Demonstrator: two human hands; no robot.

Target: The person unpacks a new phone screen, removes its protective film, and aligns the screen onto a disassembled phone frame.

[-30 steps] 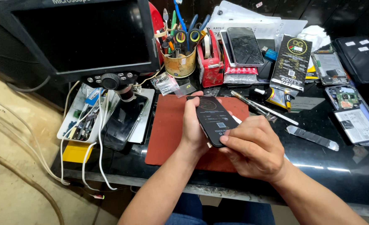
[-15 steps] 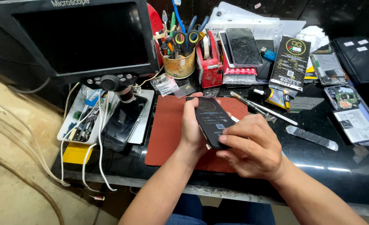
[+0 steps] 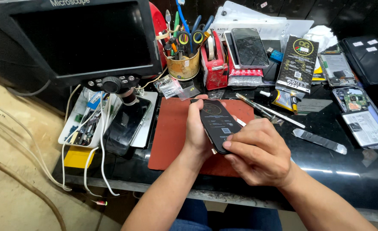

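Note:
Over a red-brown work mat (image 3: 172,132), my left hand (image 3: 196,128) grips a black phone-shaped part (image 3: 216,122) by its left edge, printed side up. My right hand (image 3: 257,152) sits at the part's lower right corner, fingers curled, with a thin pale tool (image 3: 240,122) sticking out past the fingers beside the part's right edge. The tool's lower end is hidden inside the hand.
A microscope screen (image 3: 80,38) stands at the back left over a phone (image 3: 125,126) and a parts tray (image 3: 84,126). A tool cup (image 3: 183,66), red tape holder (image 3: 212,70), stacked phones (image 3: 248,47), black package (image 3: 299,64), metal pry tools (image 3: 321,141) and circuit boards (image 3: 353,100) crowd the dark table (image 3: 351,179).
My right hand has slid down to the part's lower right corner and covers more of it. The left hand keeps the same grip.

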